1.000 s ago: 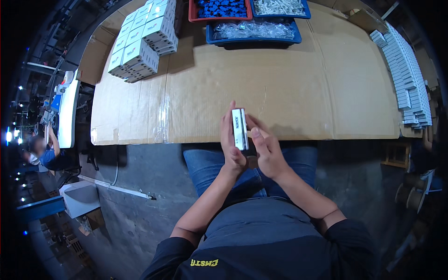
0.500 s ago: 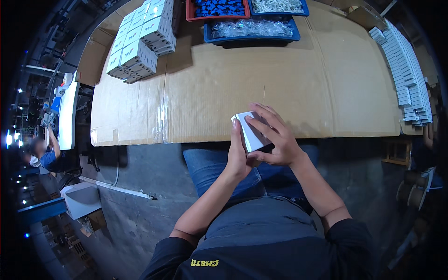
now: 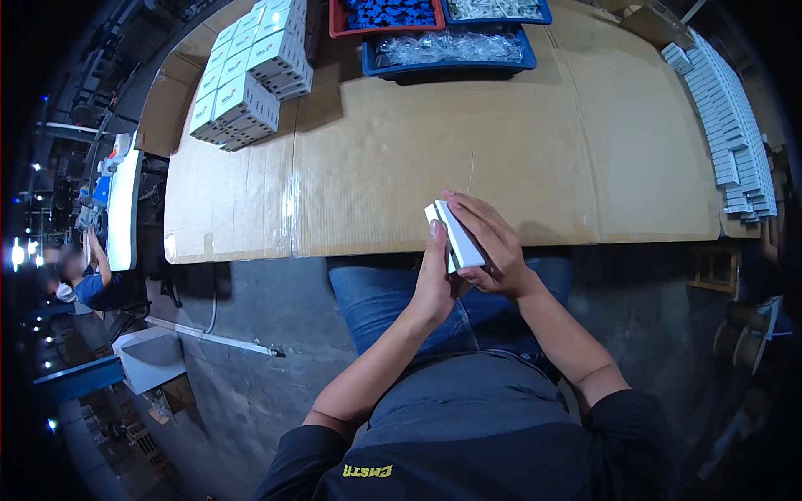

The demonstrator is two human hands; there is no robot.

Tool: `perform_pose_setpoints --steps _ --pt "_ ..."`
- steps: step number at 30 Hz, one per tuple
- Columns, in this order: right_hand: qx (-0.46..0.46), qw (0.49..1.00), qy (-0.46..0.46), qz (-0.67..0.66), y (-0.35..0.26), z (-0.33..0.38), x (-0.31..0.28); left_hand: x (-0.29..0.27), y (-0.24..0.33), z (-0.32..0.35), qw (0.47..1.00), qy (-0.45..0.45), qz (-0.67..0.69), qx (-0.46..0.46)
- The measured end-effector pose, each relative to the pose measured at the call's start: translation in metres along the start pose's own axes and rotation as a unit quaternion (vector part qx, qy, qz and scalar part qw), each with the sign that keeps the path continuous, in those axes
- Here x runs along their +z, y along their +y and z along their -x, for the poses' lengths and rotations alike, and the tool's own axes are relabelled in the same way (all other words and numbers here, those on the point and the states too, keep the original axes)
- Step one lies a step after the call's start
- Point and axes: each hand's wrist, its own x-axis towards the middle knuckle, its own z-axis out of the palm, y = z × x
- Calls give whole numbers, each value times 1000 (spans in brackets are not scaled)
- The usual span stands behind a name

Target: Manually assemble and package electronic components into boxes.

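Observation:
A small white box [image 3: 464,240] is between my two hands, over the near edge of the cardboard-covered table. A dark line runs along its length, between two white faces. My left hand [image 3: 433,284] grips it from the left and below, thumb laid along the side; its other fingers are hidden. On the right, my right hand [image 3: 496,247] wraps the box, with fingers together over its far right side and the thumb at the near end. Whether the box is fully closed I cannot tell.
White boxes [image 3: 242,100] stand stacked at the table's far left. At the back are a red tray [image 3: 336,25] of blue pieces and two blue trays [image 3: 451,73] of clear and whitish items. Small white boxes [image 3: 725,125] line the right edge. Another person [image 3: 93,288] works far left.
My right fingers have drawn together and curled round the box's right side. The box has turned slightly, and the dark line along it shows more. My left thumb has shifted slightly nearer and to the right.

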Motion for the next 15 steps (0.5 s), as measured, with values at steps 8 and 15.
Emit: perform_pose_setpoints --steps 8,15 --pt "117 989 34 -77 -5 6 9 5 0 -8 999 -18 21 -21" --pt "309 893 121 -303 -16 -8 15 3 -6 -24 962 41 -143 230"
